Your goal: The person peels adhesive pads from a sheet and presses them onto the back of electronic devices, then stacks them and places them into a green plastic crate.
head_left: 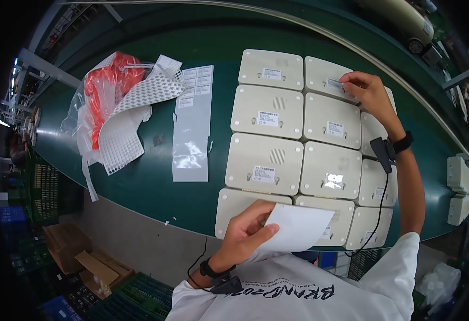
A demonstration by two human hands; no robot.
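My left hand (249, 229) grips a white sheet (299, 227) between thumb and fingers, low over the nearest row of housings. Farther off, my right hand (367, 90) reaches to a beige plastic housing (320, 68) in the back row. Its thumb and forefinger close in a pinch at the right edge of a small printed label (333, 84) on that housing. Several like housings lie in rows, backs up, with round feet and keyhole slots; one beside it (269, 67) also carries a label. The white sheet partly covers the front row.
Left of the housings lies a label backing strip (191, 128). Beyond it sit a red-and-clear plastic bag (111, 80) and a perforated white sheet (121, 144). More housings (459, 175) stand at the far right. Cardboard (98, 267) and crates (138, 297) are below the green table.
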